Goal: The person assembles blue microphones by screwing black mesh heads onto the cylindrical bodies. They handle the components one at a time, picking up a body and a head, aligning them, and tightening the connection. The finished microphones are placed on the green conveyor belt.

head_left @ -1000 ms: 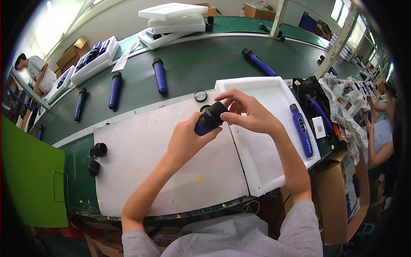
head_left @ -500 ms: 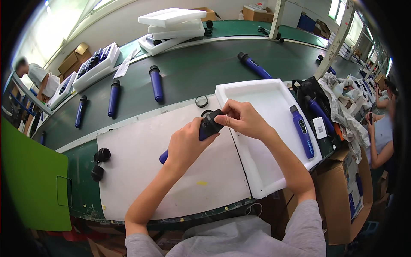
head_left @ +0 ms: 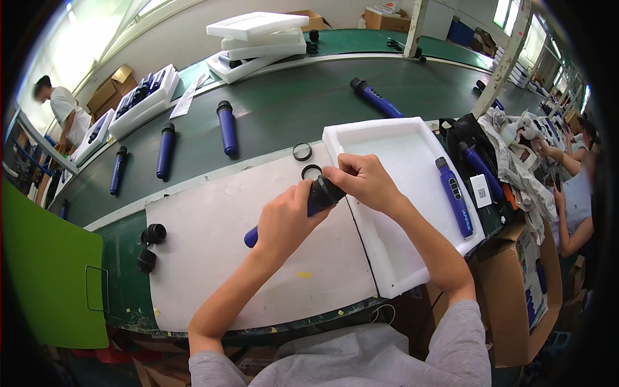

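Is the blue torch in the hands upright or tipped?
Tipped: the left hand holds the blue torch aslant, its black head toward the right hand, its blue end poking out lower left.

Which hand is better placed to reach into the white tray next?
Probably the right hand: nearer the tray, at the black head; the left hand wraps the blue body.

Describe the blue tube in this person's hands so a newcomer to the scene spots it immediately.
Find the white sheet on the green table before the person. Above it, the left hand wraps a blue tube, while the right hand touches its black end. Similar tubes lie on the dark belt or on the white foam tray; only this one is in this person's hands.
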### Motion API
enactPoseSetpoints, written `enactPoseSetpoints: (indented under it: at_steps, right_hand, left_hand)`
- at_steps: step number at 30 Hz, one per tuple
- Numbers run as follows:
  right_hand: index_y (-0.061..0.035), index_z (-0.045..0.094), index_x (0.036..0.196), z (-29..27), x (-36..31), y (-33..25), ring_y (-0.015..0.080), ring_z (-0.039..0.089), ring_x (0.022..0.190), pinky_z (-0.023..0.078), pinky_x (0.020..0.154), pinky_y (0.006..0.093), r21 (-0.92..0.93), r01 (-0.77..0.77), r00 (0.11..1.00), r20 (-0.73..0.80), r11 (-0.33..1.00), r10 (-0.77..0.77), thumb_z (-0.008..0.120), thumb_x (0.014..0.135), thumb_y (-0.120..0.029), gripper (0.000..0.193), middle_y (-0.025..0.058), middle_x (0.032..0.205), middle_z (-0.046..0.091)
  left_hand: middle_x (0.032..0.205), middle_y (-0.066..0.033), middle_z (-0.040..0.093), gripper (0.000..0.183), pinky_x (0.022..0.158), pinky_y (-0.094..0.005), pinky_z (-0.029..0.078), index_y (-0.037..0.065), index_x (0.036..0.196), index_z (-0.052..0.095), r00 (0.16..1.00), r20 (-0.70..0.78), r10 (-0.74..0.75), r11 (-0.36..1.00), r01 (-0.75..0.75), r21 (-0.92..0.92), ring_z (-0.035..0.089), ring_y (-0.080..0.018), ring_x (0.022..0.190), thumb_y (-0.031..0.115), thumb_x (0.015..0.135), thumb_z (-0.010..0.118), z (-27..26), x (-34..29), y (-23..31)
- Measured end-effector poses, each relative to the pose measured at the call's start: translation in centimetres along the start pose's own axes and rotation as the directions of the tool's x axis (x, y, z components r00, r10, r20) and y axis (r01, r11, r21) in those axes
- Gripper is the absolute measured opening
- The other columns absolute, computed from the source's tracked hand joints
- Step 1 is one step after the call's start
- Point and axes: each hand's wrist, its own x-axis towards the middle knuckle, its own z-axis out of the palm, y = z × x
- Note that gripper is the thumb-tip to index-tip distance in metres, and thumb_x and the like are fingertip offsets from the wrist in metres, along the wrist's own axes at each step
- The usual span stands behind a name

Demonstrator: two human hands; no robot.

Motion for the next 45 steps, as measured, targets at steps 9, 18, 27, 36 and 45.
enactPoseSetpoints:
  at_steps: [9,18,27,36,45]
  right_hand:
    - [-0.0029,0.061,0.106,-0.6,-0.1,-0.6,0.0124,0.058,0.066,0.046,0.063,0.0267,0.245,0.076,0.987,0.116,0.966,-0.107,0.063,0.095,-0.048,0.046,0.0079,0.076,0.063]
    - [-0.0011,0.061,0.117,-1.4,0.2,0.6,0.0086,0.059,0.066,0.048,0.062,0.025,0.239,0.11,0.958,0.231,0.965,-0.167,0.071,0.091,-0.043,0.051,0.0018,0.071,0.06]
    - [-0.002,0.067,0.097,-1.6,0.0,0.5,0.0102,0.042,0.053,0.033,0.051,0.0281,-0.046,0.142,0.977,0.164,0.989,-0.133,0.07,0.089,-0.052,0.05,-0.0007,0.057,0.049]
    - [-0.0016,0.062,0.121,-1.5,0.3,0.4,0.021,0.064,0.091,0.05,0.083,0.0369,0.226,0.237,0.953,0.134,0.945,-0.271,0.066,0.09,-0.053,0.06,0.0107,0.089,0.068]
    - [0.0001,0.048,0.142,0.5,-1.5,-2.3,0.0268,0.071,0.094,0.054,0.092,0.0382,0.8,-0.103,0.919,0.303,0.59,-0.251,0.072,0.086,-0.028,0.066,0.0165,0.097,0.072]
  left_hand:
    - [0.071,-0.0085,0.065,0.04,0.057,-0.0329,0.05,0.0,0.099,0.063,0.961,0.192,-0.197,0.912,0.252,-0.325,0.062,-0.0197,0.061,0.028,0.079,0.083,-1.5,0.9,0.6]
    - [0.07,-0.0076,0.063,0.04,0.059,-0.0307,0.049,-0.001,0.1,0.064,0.938,0.226,-0.263,0.865,0.333,-0.375,0.059,-0.0158,0.06,0.028,0.08,0.082,-1.5,0.8,0.6]
    - [0.079,-0.0148,0.07,0.045,0.061,-0.0378,0.054,0.001,0.102,0.063,0.982,0.041,-0.182,0.974,0.186,-0.127,0.069,-0.0319,0.067,0.03,0.077,0.084,-0.2,0.1,0.8]
    - [0.069,-0.0058,0.062,0.033,0.05,-0.0305,0.049,-0.001,0.1,0.061,0.791,0.561,-0.246,0.671,0.556,-0.491,0.061,-0.0148,0.055,0.027,0.086,0.073,-2.4,1.4,1.8]
    - [0.063,-0.0036,0.054,0.035,0.046,-0.0271,0.046,-0.005,0.105,0.054,0.648,0.75,0.13,0.103,0.744,-0.66,0.054,-0.0127,0.047,0.026,0.091,0.061,-2.1,0.1,2.6]
